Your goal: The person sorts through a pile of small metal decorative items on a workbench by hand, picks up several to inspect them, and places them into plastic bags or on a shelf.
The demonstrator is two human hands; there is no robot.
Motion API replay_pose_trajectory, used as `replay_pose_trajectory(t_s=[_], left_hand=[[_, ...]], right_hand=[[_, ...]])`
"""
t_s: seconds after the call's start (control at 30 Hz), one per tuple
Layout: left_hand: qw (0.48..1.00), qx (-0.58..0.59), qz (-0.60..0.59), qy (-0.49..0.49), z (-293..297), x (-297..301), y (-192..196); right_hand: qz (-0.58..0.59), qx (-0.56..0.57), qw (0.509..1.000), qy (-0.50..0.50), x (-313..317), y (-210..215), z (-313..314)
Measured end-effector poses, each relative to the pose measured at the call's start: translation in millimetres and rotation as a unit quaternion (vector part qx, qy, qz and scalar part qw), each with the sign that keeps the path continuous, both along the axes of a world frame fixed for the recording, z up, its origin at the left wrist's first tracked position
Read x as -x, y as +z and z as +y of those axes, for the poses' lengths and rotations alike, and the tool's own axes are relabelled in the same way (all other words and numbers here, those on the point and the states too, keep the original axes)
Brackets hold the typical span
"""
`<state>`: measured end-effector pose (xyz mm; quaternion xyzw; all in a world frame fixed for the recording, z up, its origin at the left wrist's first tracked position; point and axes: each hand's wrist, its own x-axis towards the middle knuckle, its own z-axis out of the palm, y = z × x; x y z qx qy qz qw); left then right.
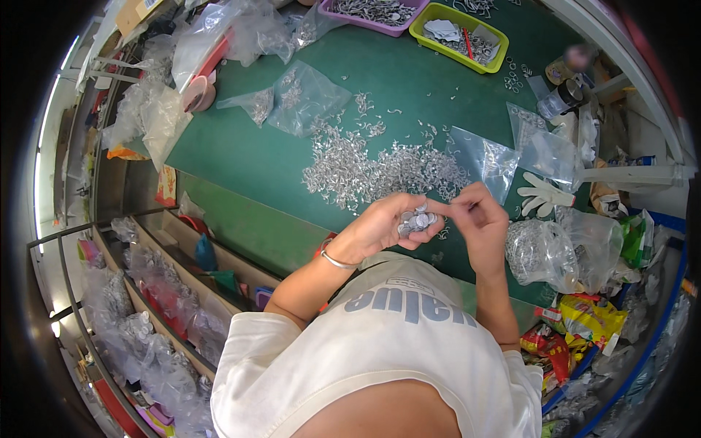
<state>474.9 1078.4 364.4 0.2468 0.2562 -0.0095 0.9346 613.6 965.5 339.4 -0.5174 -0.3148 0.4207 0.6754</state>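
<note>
My left hand is cupped palm-up over the near edge of a green table, holding a small heap of silver metal clips. My right hand is beside it, thumb and forefinger pinched on one small clip at the heap's edge. Just beyond both hands a wide pile of the same loose silver clips is spread on the table. A bracelet sits on my left wrist.
Clear plastic bags with clips lie on the table; a fuller bag and a white glove are at the right. A purple tray and a green tray stand at the far edge. Shelves with bagged parts run along the left.
</note>
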Motion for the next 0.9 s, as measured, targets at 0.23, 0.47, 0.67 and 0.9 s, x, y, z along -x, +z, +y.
replay_pose_trajectory(t_s=[0.23, 0.47, 0.67, 0.9], left_hand=[[0.988, -0.142, -0.014, -0.06, 3.5, 6.2, 9.1], [0.994, -0.072, -0.003, -0.088, 6.6, 5.6, 13.1], [0.997, -0.043, 0.039, -0.045, 5.2, 5.7, 12.3], [0.994, -0.069, 0.07, -0.05, 4.6, 4.8, 14.8]], right_hand=[[0.318, 0.066, 0.944, 0.056, -11.4, 21.1, 0.0], [-0.187, 0.061, 0.974, 0.108, 6.4, 25.5, 16.4], [-0.072, 0.069, 0.994, 0.034, 5.0, 15.8, 18.5], [-0.217, 0.065, 0.972, 0.069, 3.7, 25.9, 18.6]])
